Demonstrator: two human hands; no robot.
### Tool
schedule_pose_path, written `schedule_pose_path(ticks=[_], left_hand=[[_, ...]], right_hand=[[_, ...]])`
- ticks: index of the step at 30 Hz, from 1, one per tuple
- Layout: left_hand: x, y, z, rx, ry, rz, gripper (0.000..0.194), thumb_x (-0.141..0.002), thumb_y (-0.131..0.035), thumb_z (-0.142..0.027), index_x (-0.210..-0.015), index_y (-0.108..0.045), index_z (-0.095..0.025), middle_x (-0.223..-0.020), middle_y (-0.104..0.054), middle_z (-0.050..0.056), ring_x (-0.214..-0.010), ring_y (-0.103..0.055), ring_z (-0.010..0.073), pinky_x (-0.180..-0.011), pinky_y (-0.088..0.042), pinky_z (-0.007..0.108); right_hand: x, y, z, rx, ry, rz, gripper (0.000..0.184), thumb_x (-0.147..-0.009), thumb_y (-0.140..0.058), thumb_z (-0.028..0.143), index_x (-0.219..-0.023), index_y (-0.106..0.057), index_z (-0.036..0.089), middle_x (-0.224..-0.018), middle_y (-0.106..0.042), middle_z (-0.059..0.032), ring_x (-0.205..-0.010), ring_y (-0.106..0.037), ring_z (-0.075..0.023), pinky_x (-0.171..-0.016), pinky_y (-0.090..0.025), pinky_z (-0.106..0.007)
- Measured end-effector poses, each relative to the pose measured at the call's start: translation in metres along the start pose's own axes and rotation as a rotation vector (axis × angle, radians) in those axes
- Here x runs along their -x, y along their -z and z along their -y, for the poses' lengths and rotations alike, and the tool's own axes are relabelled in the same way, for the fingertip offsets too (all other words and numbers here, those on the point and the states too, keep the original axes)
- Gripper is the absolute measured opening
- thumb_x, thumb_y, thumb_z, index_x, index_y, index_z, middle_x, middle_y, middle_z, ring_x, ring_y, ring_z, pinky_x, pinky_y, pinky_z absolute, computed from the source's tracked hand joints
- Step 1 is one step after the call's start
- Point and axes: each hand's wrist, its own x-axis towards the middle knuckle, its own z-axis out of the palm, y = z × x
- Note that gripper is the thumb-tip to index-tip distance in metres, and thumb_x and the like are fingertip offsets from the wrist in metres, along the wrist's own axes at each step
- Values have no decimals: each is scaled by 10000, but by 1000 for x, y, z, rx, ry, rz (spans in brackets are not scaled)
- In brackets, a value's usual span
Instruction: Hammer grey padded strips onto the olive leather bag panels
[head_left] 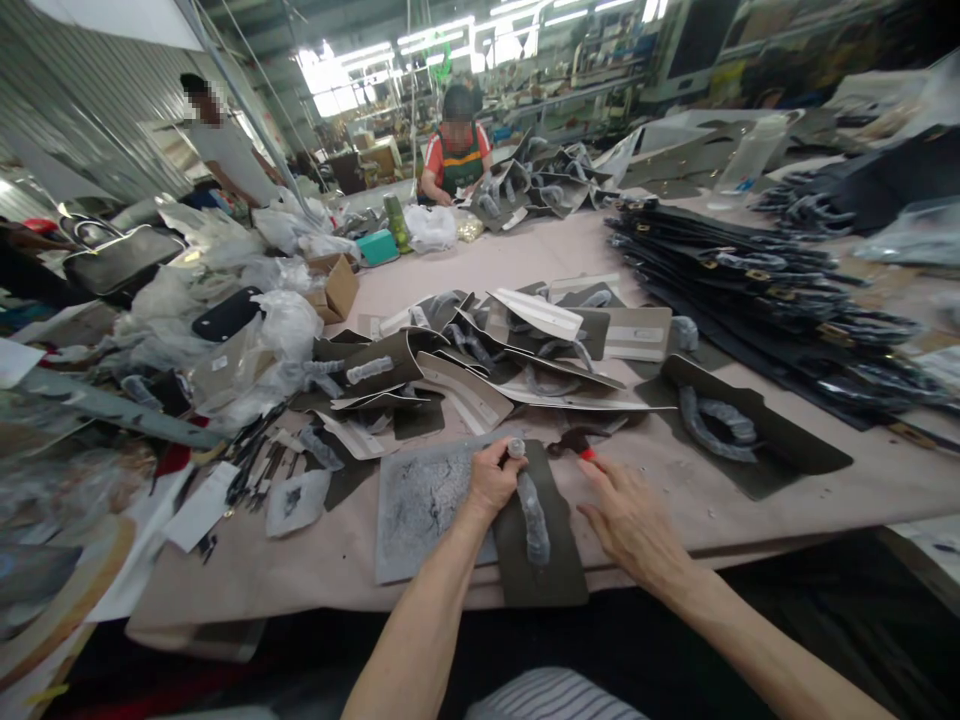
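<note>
My left hand (495,480) is closed around a short, upright setting punch with a clear round top (516,448). It holds the punch over the upper end of a dark olive leather panel (559,545). A plastic-wrapped handle (534,520) lies along that panel. Under the panel's left side is a grey, scuffed slab (427,510). My right hand (637,515) reaches over the red handle of a hammer (574,441), fingers stretched and thumb apart. Whether its fingertips touch the handle is hard to see.
Olive panels with wrapped handles (465,365) are heaped beyond the slab; another panel (780,445) lies right. Black bag pieces (750,290) are stacked at right. Plastic bags (285,330) and a cardboard box (335,288) crowd the left. A person (457,155) works across the table.
</note>
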Motion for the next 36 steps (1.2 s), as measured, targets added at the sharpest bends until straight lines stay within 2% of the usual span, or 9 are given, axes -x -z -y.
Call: schedule_pose_path(ticks=[2,4,6,9,12,15,19,28,36], left_hand=[[0,-1,0,37,28,-14,129,-769,-675,-179,-881,-738,-195,-823,-742,1,-766,-664,168,-754,-514,263],[-3,-4,1,104,81,-40,129,-727,-706,-193,-853,-732,-183,-799,-735,-1,-748,-659,162,-740,-514,256],[-7,-6,1,221,180,-146,141,-701,-730,-234,-824,-715,-167,-764,-726,4,-715,-660,160,-710,-516,256],[-17,-3,-5,406,326,-361,204,-702,-743,-321,-793,-676,-151,-695,-705,10,-646,-663,159,-643,-515,255],[-23,17,-27,454,241,-383,240,-683,-785,-318,-801,-661,-151,-707,-716,14,-671,-683,160,-675,-534,252],[-22,46,-61,431,59,-375,276,-750,-785,-313,-949,-671,-159,-819,-750,31,-767,-717,166,-786,-559,279],[-12,66,-88,396,-17,-355,345,-826,-746,-288,-1136,-633,-186,-940,-761,45,-877,-727,168,-855,-555,290],[11,27,-28,450,207,-268,211,-774,-745,-249,-947,-666,-159,-907,-751,51,-856,-715,173,-834,-551,279],[10,14,5,379,222,-135,196,-795,-722,-250,-964,-659,-175,-903,-761,55,-855,-727,183,-827,-568,294]], right_hand=[[-8,-2,25,-62,223,19,484,-913,-486,134,-1395,-472,184,-1426,-491,-164,-1230,-512,-287,-969,-438,-405],[-15,-7,46,-69,361,130,421,-864,-477,60,-1249,-571,202,-1307,-567,-123,-1128,-547,-253,-919,-444,-378],[-18,-16,62,-15,396,197,301,-825,-508,57,-1070,-617,194,-1174,-617,-103,-1030,-563,-257,-872,-437,-384],[-21,-20,75,70,407,146,215,-848,-517,95,-1023,-610,180,-1120,-636,-114,-996,-573,-271,-879,-410,-407],[-29,-1,84,135,338,106,171,-892,-456,93,-946,-593,179,-956,-647,-101,-833,-599,-241,-795,-398,-385],[-40,28,91,200,139,80,139,-889,-453,101,-912,-571,172,-905,-649,-113,-775,-624,-243,-712,-382,-363],[-43,40,95,155,-82,172,111,-901,-495,184,-989,-558,158,-850,-687,-117,-752,-684,-261,-627,-376,-326],[-23,-9,98,-103,-422,222,267,-997,-461,403,-1105,-552,177,-802,-719,-113,-762,-717,-267,-630,-393,-302],[-10,-20,88,-647,-394,235,605,-887,-596,552,-1349,-495,175,-1008,-717,-97,-915,-694,-248,-773,-476,-321]])
